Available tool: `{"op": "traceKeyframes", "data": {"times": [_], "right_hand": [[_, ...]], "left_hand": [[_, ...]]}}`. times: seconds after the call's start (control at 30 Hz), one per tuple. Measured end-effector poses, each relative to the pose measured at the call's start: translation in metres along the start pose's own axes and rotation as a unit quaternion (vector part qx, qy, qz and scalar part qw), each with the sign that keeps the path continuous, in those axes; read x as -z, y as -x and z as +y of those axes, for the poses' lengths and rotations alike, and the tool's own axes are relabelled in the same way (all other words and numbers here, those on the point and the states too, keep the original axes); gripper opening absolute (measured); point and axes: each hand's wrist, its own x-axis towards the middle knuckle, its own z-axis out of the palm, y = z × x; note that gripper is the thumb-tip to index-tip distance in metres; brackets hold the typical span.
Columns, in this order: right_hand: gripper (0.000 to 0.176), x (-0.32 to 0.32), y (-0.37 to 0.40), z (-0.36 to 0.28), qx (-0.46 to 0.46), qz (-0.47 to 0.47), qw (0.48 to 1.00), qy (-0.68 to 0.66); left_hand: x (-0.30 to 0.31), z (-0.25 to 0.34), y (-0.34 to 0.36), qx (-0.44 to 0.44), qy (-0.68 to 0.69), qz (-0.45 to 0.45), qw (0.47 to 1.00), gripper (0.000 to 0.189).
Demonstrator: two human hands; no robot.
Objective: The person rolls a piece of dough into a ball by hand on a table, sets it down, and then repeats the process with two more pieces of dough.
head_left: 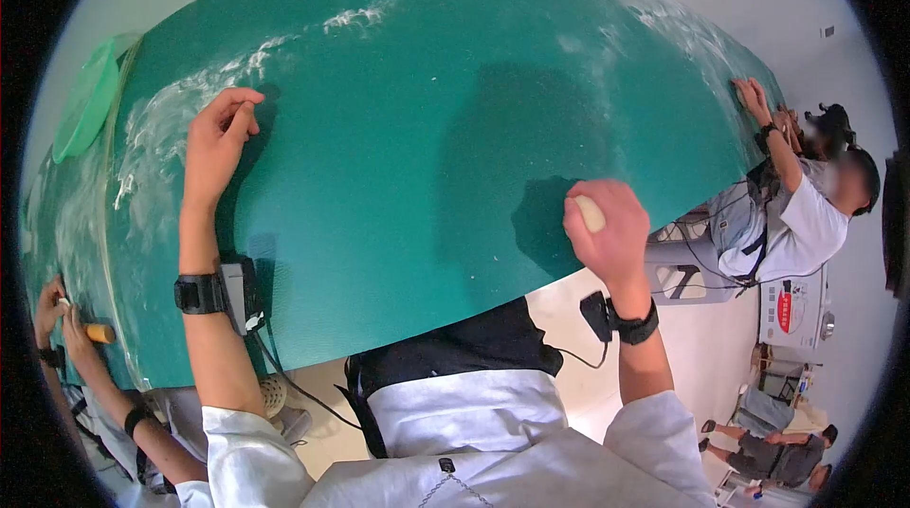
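Through the head camera, I read the step in hand as a hold: my right hand is closed in a fist around a pale, smooth piece, part of which shows between the thumb and the curled fingers. It looks soft to me, so I judge that this grip calls for light, even pressure. The fist sits over the near edge of the green table, with a dark shadow beside it; I cannot tell whether its underside touches the surface. My left hand is well apart from the piece, farther forward over the table, its fingers loosely bent and the thumb close to the forefinger. I see nothing in it, but I can't make out whether the curl hides something small. White powder is smeared just beside that hand, and a light green basin lies beyond it at the far left. A co-worker's hands are at the left edge, near an orange cylinder; another person's hand is at the table's right end.
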Motion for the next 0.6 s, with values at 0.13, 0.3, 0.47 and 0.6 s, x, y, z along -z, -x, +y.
{"op": "traceKeyframes", "data": {"times": [0.13,0.3,0.47,0.6], "right_hand": [[0.011,0.001,-0.009,0.004,-0.054,-0.005,0.998,-0.018],[0.011,0.017,-0.002,-0.012,-0.091,0.025,0.993,-0.069],[0.009,-0.004,0.004,0.003,-0.046,-0.012,0.999,-0.002],[0.009,0.009,-0.007,-0.004,-0.103,0.054,0.993,-0.035]], "left_hand": [[-0.001,-0.005,-0.002,-0.009,0.006,0.006,1.0,0.016],[0.0,0.003,0.002,0.001,0.004,0.0,1.0,0.017],[0.001,-0.007,-0.002,-0.007,0.019,0.008,1.0,0.016],[-0.001,-0.003,0.005,0.004,0.014,0.02,1.0,0.016]]}}
